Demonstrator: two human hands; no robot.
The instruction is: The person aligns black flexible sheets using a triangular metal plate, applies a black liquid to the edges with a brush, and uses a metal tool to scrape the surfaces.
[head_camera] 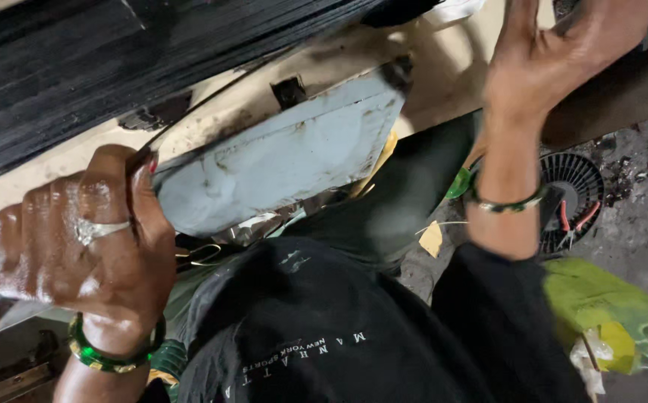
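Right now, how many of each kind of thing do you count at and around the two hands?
Hands: 2, left hand gripping the grey metal plate, right hand raised
Green bangles: 2, left wrist bangle, right wrist bangle
Rings: 1, silver ring
Grey metal plates: 1
Red-handled pliers: 1
Green plastic cans: 1
Total: 8

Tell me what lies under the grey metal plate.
Under the plate, scissors and crumpled scraps show by a dark knee. The rest is covered. The left hand grips its edge.
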